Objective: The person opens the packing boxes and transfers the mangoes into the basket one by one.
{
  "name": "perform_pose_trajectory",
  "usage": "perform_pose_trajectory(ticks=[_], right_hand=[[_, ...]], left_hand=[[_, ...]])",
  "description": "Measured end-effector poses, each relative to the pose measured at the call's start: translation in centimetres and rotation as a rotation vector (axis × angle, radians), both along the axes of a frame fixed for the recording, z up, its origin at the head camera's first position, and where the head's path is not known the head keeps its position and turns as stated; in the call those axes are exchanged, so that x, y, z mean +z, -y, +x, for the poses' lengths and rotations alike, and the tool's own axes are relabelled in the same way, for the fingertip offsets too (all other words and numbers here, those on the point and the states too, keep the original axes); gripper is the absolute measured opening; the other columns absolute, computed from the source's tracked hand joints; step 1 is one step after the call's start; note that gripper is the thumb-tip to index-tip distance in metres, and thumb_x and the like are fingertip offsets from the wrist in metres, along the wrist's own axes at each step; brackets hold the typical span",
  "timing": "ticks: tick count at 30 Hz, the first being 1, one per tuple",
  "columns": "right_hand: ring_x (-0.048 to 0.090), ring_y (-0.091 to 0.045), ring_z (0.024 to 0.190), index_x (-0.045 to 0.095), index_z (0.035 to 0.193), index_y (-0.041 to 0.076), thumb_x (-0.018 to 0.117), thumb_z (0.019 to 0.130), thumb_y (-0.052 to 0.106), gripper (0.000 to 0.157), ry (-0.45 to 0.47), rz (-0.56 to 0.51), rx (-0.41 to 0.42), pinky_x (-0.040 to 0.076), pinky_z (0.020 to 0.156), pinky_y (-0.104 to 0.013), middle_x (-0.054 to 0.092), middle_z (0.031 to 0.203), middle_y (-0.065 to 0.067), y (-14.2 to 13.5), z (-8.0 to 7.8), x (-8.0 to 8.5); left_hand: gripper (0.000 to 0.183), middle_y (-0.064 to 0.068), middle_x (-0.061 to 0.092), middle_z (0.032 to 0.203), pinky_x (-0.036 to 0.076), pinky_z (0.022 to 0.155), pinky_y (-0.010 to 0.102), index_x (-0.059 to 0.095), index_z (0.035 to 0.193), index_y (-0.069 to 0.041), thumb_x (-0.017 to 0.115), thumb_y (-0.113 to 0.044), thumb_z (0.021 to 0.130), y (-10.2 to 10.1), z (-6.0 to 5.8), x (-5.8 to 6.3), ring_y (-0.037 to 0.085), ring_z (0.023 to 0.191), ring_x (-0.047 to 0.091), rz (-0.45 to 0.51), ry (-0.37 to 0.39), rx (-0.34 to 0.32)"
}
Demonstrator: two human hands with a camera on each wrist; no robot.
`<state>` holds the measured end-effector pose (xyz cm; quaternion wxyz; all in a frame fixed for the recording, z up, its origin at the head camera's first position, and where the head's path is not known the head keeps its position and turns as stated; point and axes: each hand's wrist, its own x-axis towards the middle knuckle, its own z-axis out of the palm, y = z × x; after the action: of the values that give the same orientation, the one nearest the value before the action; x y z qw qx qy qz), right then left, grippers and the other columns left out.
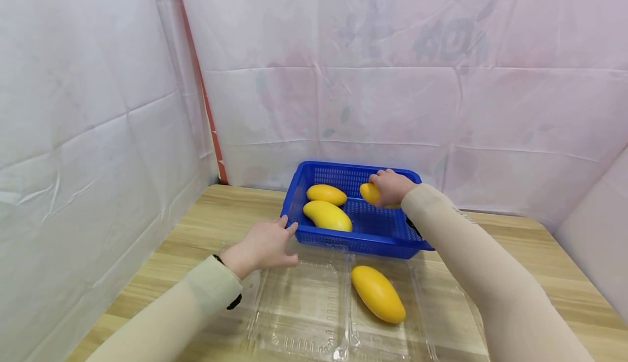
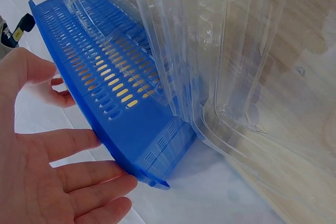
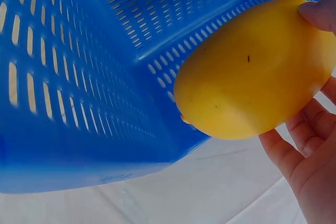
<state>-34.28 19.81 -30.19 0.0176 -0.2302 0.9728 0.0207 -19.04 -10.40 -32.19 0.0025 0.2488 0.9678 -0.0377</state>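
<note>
A yellow mango is gripped by my right hand inside the right part of the blue plastic basket. Thumb and fingers lie on opposite sides of the fruit in the right wrist view. Two more mangoes, one behind and one in front, lie in the basket's left half. My left hand has its fingers spread and extended, with fingertips at the basket's front left rim. Below it, a clear plastic clamshell container lies opened out on the table, with another mango in its right section.
The wooden table carries the basket towards its back edge. Pale printed sheets hang behind and at the left. The container's transparent edges are hard to make out against the wood.
</note>
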Motion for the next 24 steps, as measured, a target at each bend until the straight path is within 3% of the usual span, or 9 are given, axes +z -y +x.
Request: perform_pose_trajectory(ticks=[12,24], right_hand=[[0.048,-0.027,0.090,0.058,0.119,0.004,0.077,0.072,0.028,0.056,0.031,0.012,0.031,0.047,0.081,-0.044,0.057,0.106,-0.011,-0.2,-2.0,-1.3],[0.049,-0.029,0.092,0.057,0.119,0.003,0.074,0.073,0.029,0.055,0.078,0.036,0.034,0.046,0.081,-0.047,0.057,0.107,-0.013,0.0,-2.3,-1.8]], left_hand=[[0.072,0.020,0.048,0.134,0.050,0.082,0.042,0.051,0.134,-0.008,0.059,-0.054,0.080,0.2,-0.2,-0.2,0.030,0.119,0.051,-0.002,-0.022,-0.011],[0.072,0.022,0.048,0.134,0.052,0.063,0.034,0.050,0.135,-0.007,0.059,-0.053,0.080,0.1,-0.3,-0.3,0.030,0.115,0.053,-0.008,-0.026,-0.020]])
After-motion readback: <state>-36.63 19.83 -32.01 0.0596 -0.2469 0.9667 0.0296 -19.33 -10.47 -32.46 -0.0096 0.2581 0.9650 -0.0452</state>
